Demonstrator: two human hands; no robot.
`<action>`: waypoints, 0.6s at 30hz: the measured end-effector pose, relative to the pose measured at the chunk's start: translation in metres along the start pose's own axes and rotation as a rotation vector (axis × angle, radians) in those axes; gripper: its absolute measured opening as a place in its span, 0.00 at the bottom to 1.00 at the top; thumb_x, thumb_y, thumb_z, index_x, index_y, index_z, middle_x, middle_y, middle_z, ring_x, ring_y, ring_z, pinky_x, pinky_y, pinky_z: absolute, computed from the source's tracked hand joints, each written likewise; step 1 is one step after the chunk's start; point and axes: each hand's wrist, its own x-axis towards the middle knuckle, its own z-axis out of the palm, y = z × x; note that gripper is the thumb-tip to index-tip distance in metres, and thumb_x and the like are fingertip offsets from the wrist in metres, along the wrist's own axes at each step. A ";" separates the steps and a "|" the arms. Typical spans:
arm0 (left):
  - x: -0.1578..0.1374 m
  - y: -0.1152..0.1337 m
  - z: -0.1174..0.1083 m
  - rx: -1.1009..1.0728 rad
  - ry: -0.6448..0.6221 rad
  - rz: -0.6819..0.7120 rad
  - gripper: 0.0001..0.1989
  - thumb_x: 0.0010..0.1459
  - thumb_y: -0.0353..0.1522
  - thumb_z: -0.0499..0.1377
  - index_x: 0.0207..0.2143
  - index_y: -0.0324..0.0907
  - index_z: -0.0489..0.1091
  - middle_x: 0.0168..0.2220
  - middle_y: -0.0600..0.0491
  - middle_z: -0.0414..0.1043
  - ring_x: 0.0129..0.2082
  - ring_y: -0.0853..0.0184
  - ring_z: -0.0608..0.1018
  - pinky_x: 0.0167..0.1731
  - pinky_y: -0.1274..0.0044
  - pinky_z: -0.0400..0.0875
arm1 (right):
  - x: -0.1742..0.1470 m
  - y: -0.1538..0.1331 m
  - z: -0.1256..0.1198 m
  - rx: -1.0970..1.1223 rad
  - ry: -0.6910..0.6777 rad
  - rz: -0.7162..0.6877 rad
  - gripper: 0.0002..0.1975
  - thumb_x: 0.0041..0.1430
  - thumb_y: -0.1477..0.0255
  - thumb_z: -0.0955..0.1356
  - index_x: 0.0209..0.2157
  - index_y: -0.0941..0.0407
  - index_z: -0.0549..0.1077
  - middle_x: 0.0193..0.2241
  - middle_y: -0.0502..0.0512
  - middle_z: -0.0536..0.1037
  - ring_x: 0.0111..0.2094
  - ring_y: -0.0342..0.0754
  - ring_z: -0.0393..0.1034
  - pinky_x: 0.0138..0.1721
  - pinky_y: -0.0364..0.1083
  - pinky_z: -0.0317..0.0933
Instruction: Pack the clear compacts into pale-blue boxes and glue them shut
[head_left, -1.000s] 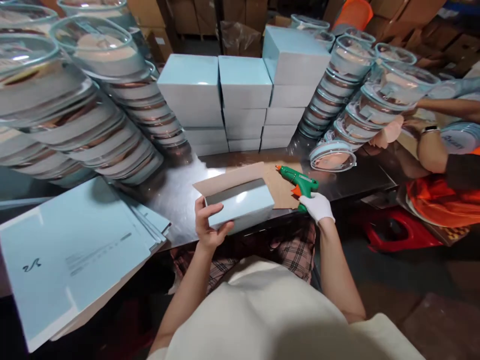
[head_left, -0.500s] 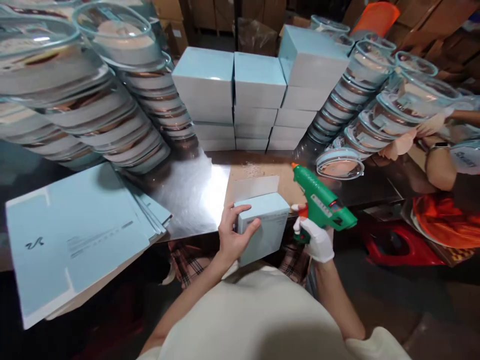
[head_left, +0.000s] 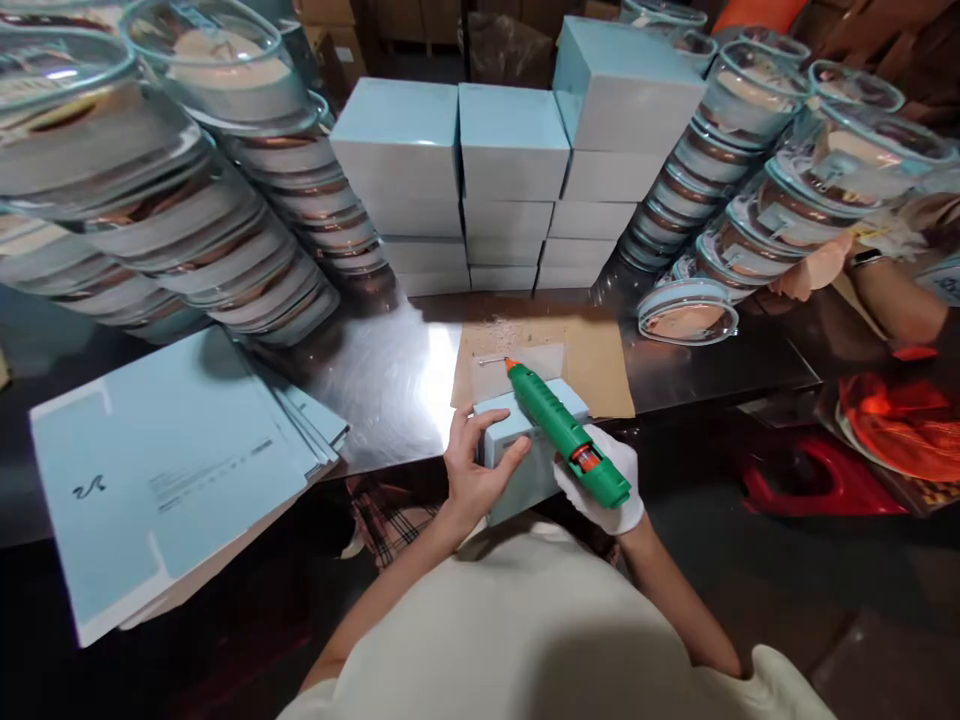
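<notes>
A light blue box (head_left: 525, 482) stands at the table's front edge, its pale flap (head_left: 536, 362) folded out away from me. My bare left hand (head_left: 480, 465) grips the near left corner of the box between thumb and fingers. In my white-gloved right hand (head_left: 611, 475) is a green glue gun (head_left: 551, 415), its handle hidden under the body. The gun's orange nozzle points at the flap, where a thin line of glue shows on the left part. Under the flap lies a sheet of brown cardboard (head_left: 609, 365).
Finished-looking blue and white boxes (head_left: 514, 170) are stacked at the back. Round clear-lidded containers (head_left: 262, 160) rise in stacks left and right. Flat blue cartons (head_left: 180, 470) lie at left. Another person's arm (head_left: 896, 290) reaches in at right; a red stool (head_left: 825, 475) is below.
My right hand has swung the glue gun left, from beside the box to over its flap. A short glue line is now on the flap. My left hand stays on the box.
</notes>
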 end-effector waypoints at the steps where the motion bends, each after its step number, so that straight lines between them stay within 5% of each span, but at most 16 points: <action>1: 0.000 -0.001 -0.003 -0.009 0.008 -0.033 0.17 0.61 0.45 0.70 0.47 0.46 0.80 0.48 0.47 0.77 0.57 0.53 0.77 0.52 0.67 0.75 | 0.000 0.005 -0.002 0.028 0.040 0.042 0.10 0.59 0.61 0.74 0.34 0.53 0.77 0.30 0.56 0.81 0.31 0.52 0.78 0.37 0.50 0.76; 6: 0.002 -0.003 -0.016 -0.042 0.035 -0.128 0.20 0.58 0.48 0.71 0.47 0.46 0.80 0.50 0.46 0.74 0.54 0.55 0.78 0.48 0.69 0.75 | 0.019 0.044 -0.011 0.369 0.218 0.546 0.18 0.47 0.55 0.78 0.28 0.54 0.77 0.25 0.56 0.82 0.24 0.50 0.75 0.27 0.49 0.71; 10: 0.003 -0.003 -0.024 -0.062 0.037 -0.161 0.19 0.58 0.47 0.71 0.46 0.46 0.80 0.51 0.46 0.74 0.53 0.56 0.78 0.43 0.73 0.74 | 0.060 0.075 -0.018 0.614 0.103 0.856 0.25 0.48 0.49 0.76 0.35 0.57 0.79 0.31 0.58 0.85 0.18 0.44 0.68 0.18 0.44 0.61; 14: 0.002 -0.002 -0.032 -0.103 0.073 -0.132 0.17 0.58 0.44 0.72 0.45 0.47 0.80 0.51 0.47 0.74 0.55 0.55 0.76 0.39 0.74 0.71 | 0.093 0.092 -0.041 0.455 -0.090 0.996 0.28 0.66 0.47 0.66 0.35 0.60 0.78 0.27 0.64 0.84 0.20 0.48 0.72 0.22 0.46 0.67; 18: 0.004 0.000 -0.036 -0.143 0.078 -0.105 0.17 0.58 0.45 0.72 0.45 0.49 0.80 0.51 0.48 0.75 0.51 0.57 0.77 0.42 0.73 0.72 | 0.100 0.074 -0.054 0.167 0.027 0.892 0.22 0.61 0.52 0.74 0.26 0.57 0.78 0.19 0.57 0.77 0.27 0.52 0.77 0.27 0.44 0.67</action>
